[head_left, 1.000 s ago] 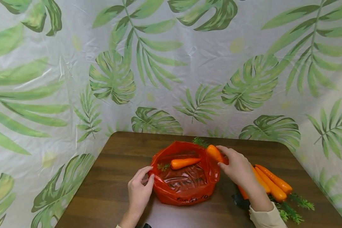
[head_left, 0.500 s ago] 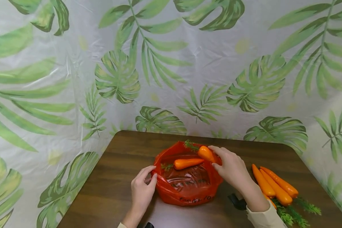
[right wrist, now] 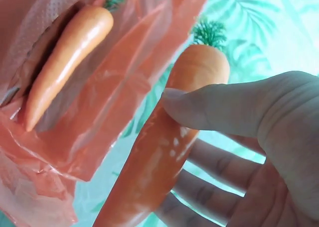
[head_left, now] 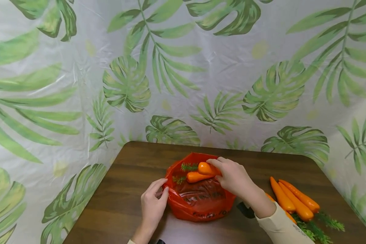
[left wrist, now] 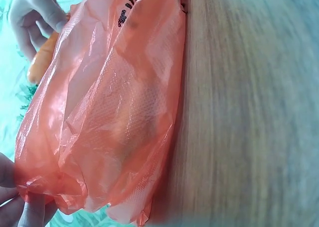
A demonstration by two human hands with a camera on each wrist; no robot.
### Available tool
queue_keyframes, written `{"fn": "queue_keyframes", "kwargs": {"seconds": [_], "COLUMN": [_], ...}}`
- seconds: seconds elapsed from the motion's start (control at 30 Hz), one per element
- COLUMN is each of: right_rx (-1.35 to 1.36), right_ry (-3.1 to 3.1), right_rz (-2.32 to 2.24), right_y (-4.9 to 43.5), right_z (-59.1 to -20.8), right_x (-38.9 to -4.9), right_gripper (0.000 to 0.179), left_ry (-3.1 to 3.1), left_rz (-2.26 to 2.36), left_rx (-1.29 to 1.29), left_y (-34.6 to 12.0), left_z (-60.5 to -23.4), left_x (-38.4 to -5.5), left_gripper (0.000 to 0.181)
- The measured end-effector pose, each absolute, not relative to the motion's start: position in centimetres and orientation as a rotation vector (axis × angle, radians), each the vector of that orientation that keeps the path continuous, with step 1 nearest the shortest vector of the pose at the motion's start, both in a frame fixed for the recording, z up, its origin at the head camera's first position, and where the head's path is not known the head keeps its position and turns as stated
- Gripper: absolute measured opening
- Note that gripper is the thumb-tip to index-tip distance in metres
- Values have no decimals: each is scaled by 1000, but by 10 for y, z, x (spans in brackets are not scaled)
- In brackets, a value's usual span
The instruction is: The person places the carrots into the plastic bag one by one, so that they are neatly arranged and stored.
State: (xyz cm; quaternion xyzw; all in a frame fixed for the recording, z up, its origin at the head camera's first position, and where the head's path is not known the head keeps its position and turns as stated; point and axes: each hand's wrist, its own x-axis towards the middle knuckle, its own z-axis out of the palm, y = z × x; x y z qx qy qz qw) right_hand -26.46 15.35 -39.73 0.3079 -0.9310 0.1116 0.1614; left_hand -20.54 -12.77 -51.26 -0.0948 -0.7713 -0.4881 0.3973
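Observation:
A red plastic bag (head_left: 201, 211) stands on the table with its mouth spread wide. My left hand (head_left: 154, 200) pinches the bag's left rim between thumb and fingers. One orange carrot (right wrist: 70, 57) with a green top lies inside the bag. Over the right side of the bag's mouth, my right hand (head_left: 233, 176) grips a second carrot (head_left: 205, 168), thumb on one side and fingers round the other. That carrot's green top (head_left: 189, 166) points left, and its thin end is hidden by the hand in the head view.
Several more carrots (head_left: 296, 200) with green tops lie in a pile at the right of the brown wooden table (head_left: 119, 189), partly behind my right sleeve. A leaf-patterned sheet (head_left: 219, 78) hangs behind the table's far edge.
My right hand has carried its carrot leftward from the bag's right rim to over the opening, above the carrot inside. The left hand keeps its pinch on the rim.

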Motion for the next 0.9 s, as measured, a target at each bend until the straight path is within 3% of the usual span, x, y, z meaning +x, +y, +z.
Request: {"fn": "queue_keyframes", "kwargs": {"seconds": [0.9], "right_rx": [1554], "right_ry": [-2767], "right_rz": [104], "right_y": [117], "right_z": [-392], "right_x": [-309], "right_gripper": [41], "left_ry": [-1943], "left_rz": [-1248], "left_rx": [-234], "left_y": [-125], "left_z": [-513], "left_x": [-205], "left_gripper": [31]}}
